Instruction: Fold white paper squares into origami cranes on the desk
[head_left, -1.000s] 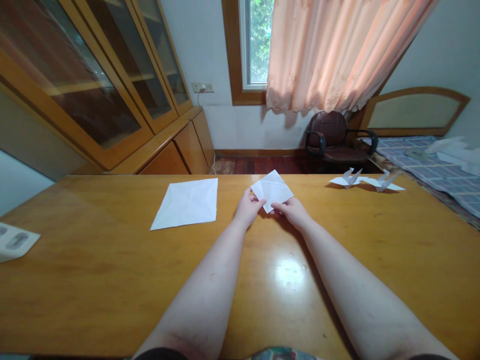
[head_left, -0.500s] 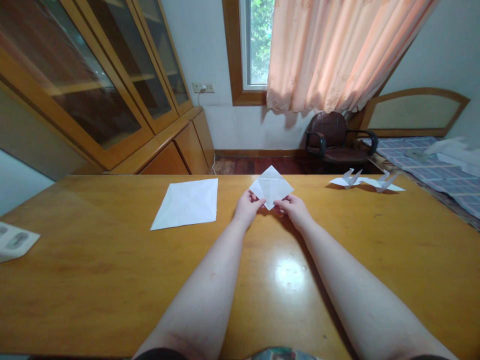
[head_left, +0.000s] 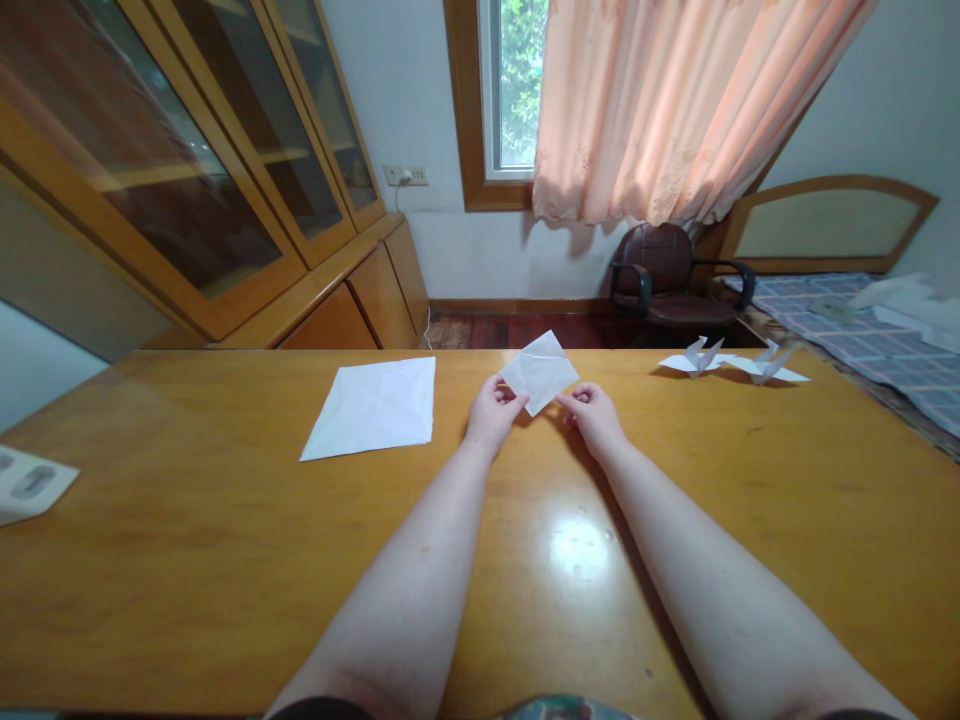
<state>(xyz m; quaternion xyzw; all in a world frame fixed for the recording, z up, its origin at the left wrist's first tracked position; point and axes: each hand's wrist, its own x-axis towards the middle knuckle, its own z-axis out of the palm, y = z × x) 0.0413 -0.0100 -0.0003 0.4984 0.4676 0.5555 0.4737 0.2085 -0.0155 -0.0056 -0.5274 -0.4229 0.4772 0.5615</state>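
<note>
A small folded square of white paper (head_left: 540, 371) is held near the table's far edge, one corner toward me, with crease lines across its upper part. My left hand (head_left: 493, 412) pinches its left side between thumb and fingers. At the lower right edge, the thumb and fingertips of my right hand (head_left: 592, 415) close on the same paper. The fingers underneath are partly hidden. To the left, a larger stack of white paper sheets (head_left: 371, 408) lies flat on the table.
Two white paper cranes (head_left: 699, 358) stand at the far right of the wooden table (head_left: 225, 560). A printed paper (head_left: 34, 483) lies at the left edge. Beyond the table are a brown armchair (head_left: 660, 270), a glass-door cabinet (head_left: 292, 250) and a bed (head_left: 847, 310).
The folded paper has turned slightly clockwise, its top corner moving right and its bottom corner left. Both hands have shifted only a little.
</note>
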